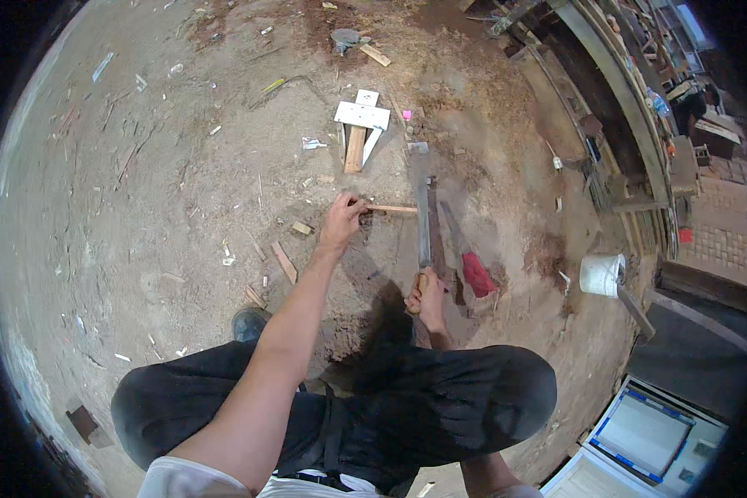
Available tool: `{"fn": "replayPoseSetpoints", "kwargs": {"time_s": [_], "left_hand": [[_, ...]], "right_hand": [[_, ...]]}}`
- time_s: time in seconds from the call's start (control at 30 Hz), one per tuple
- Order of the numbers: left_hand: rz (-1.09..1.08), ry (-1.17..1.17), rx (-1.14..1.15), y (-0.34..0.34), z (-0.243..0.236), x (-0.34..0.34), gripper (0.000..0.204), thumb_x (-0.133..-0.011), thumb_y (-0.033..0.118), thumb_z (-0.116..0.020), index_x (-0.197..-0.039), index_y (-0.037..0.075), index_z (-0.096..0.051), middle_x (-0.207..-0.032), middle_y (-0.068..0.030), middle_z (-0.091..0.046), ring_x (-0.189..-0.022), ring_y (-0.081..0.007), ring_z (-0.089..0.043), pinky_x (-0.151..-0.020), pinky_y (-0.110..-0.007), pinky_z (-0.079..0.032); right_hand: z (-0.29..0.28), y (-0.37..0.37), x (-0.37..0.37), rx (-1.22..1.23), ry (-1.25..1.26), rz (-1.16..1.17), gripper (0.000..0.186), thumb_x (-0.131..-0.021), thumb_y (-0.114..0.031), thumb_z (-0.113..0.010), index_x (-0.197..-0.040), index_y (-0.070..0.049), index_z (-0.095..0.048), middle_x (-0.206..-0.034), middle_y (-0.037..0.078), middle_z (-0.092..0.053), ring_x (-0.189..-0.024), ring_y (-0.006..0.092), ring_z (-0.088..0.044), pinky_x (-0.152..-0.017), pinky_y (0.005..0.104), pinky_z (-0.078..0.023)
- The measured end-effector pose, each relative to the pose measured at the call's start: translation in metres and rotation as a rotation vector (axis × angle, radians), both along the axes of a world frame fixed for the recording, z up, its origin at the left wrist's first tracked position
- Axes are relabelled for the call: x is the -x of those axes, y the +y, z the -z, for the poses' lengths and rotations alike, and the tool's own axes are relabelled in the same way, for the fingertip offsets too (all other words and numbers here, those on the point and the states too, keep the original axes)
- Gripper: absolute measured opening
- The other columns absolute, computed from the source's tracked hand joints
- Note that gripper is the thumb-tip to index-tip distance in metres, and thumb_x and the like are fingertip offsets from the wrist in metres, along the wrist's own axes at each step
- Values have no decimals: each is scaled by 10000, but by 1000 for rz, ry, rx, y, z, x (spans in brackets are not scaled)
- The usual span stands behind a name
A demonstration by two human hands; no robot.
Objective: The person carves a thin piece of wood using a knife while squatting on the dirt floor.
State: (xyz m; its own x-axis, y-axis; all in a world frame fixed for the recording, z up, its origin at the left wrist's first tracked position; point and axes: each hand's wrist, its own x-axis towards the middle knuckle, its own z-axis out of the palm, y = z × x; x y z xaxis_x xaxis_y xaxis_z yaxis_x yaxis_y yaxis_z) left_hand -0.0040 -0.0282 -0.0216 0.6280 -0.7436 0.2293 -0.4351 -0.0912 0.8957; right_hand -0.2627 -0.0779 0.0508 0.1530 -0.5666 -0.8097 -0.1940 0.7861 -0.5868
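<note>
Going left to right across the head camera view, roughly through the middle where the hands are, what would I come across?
Small wooden block, left hand, thin wooden strip, long-bladed tool, red object on the ground, white bucket.

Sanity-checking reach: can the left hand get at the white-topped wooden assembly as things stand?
Probably yes: the wooden assembly lies just ahead of the left hand, with only small scraps showing between. That hand holds a thin wooden strip, though, so it would likely need freeing first.
</note>
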Motion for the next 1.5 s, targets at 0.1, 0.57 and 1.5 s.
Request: {"fn": "replayPoseSetpoints", "kwargs": {"time_s": [0.1, 0.57, 1.5], "left_hand": [[14, -73, -31, 1, 4, -2, 230, -750, -36, -609, -961, 31, -670, -946, -123, -579, -930, -316, -564, -796, -403, -476], [19, -277, -56, 4, -2, -2, 220, -715, -33, -608, -922, 22, -660, -888, -141, -530, -865, -333, -543, -738, -434, -469], [50, -275, -65, 3, -8, -3, 233, -731, -35, -597, -946, 23, -669, -903, -129, -550, -884, -330, -550, -776, -425, -475]], "right_hand": [[25, 12, 5, 485, 162, -199, 337, -970, -309, -493, -761, -50, -547, -644, -19, -469, -521, 122, -448, -457, 309, -371], [10, 2, 1, 983, 595, -640, 448, -968, -361, -457, -929, 62, -596, -744, 276, -610, -699, 472, -572, -640, 486, -438], [8, -10, -3, 227, 30, -207, 376, -975, -374, -474, -758, -68, -507, -583, 21, -455, -432, 91, -434, -358, 273, -289]]}}
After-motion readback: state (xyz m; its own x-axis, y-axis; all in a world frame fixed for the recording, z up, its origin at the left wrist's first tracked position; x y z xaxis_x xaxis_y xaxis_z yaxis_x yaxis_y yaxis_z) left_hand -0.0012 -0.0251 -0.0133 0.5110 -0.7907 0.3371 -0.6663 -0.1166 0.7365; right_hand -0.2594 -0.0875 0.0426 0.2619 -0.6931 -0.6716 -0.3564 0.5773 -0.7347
